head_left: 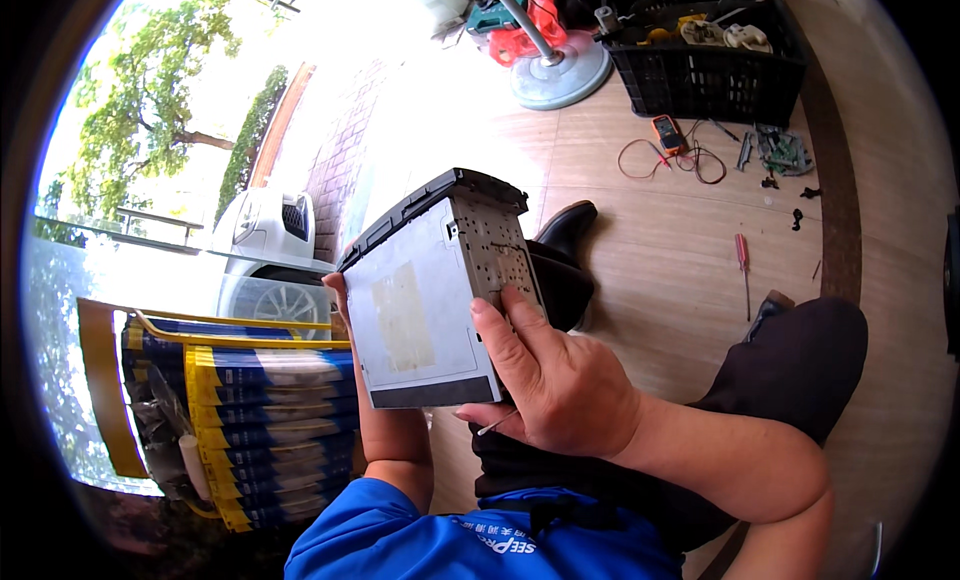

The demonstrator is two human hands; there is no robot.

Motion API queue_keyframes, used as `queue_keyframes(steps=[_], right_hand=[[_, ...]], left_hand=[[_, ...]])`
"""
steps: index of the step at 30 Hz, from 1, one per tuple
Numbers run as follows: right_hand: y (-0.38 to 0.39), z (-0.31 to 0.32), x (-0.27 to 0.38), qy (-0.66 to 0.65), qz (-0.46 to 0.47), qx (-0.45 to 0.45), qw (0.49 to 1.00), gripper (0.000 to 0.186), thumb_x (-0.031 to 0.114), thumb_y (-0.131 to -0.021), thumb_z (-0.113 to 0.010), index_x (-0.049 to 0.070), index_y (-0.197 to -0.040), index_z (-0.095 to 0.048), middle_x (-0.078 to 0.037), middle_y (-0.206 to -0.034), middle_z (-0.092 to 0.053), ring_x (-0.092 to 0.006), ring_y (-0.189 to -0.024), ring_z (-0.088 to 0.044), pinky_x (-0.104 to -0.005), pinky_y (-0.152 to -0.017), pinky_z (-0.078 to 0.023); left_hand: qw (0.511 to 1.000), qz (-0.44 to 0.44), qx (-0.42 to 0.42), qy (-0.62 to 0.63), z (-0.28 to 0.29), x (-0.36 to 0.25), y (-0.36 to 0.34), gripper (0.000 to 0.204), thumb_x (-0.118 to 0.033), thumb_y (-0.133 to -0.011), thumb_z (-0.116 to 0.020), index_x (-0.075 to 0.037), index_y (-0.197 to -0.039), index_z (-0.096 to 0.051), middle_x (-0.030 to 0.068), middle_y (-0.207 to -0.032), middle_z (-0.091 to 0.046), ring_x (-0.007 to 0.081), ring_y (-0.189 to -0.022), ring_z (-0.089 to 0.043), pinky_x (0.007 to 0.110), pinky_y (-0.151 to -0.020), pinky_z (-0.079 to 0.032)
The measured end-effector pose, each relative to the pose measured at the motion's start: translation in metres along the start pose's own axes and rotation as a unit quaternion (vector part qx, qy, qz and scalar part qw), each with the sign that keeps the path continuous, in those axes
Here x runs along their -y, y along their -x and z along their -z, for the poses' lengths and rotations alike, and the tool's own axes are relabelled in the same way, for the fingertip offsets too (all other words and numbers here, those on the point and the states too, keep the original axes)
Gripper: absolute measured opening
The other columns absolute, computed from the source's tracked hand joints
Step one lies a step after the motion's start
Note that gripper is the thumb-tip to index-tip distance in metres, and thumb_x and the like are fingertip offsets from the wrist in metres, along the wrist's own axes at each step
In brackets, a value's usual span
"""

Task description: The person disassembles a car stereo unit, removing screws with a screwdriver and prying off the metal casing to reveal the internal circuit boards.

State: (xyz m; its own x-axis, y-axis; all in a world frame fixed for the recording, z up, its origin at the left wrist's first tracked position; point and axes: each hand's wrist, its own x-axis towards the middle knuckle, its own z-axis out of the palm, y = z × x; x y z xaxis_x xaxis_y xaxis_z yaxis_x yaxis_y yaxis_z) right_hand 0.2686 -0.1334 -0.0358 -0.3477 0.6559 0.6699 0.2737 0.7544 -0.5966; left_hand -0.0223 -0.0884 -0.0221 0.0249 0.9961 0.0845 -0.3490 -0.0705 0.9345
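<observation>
A boxy silver metal unit (420, 300) with a black front and a perforated side is held tilted above my lap, a pale rectangular patch on its broad face. My left hand (336, 294) grips its left side, mostly hidden behind it. My right hand (560, 380) grips the right side, with fingertips on the perforated metal and a thin, pale stick-like item (497, 423) by the lower fingers.
A red screwdriver (741, 256), small black pieces (797, 220), a multimeter (668, 135) with leads and green boards (783, 150) lie on the floor. Beyond are a black crate (700, 80) and stand base (560, 83). A yellow rack (105, 380) holds blue packages at left.
</observation>
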Motion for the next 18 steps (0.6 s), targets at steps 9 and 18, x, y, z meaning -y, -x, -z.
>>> queue_keyframes(steps=[9, 18], right_hand=[[-0.002, 0.001, 0.0, -0.008, -0.018, 0.031, 0.999, 0.08, 0.052, -0.082, -0.068, -0.004, -0.135, -0.049, -0.033, -0.113, -0.056, -0.031, -0.078, -0.068, -0.0297, -0.059, -0.056], [-0.013, -0.002, -0.013, -0.156, -0.097, -0.033, 0.983, 0.068, 0.05, -0.085, -0.067, -0.007, -0.118, -0.051, -0.024, -0.098, -0.056, -0.0344, -0.074, -0.065, -0.037, -0.062, -0.055]], left_hand=[[0.99, 0.014, -0.119, 0.076, -0.006, 0.006, 0.013, 0.065, -0.061, -0.09, -0.053, -0.012, -0.134, -0.048, 0.0179, -0.131, -0.054, 0.0339, -0.121, -0.053, 0.052, -0.098, -0.048], [0.998, -0.028, 0.019, 0.044, 0.011, 0.004, 0.007, 0.057, -0.056, -0.09, -0.052, -0.012, -0.126, -0.053, 0.0126, -0.126, -0.057, 0.0306, -0.122, -0.053, 0.051, -0.099, -0.047]])
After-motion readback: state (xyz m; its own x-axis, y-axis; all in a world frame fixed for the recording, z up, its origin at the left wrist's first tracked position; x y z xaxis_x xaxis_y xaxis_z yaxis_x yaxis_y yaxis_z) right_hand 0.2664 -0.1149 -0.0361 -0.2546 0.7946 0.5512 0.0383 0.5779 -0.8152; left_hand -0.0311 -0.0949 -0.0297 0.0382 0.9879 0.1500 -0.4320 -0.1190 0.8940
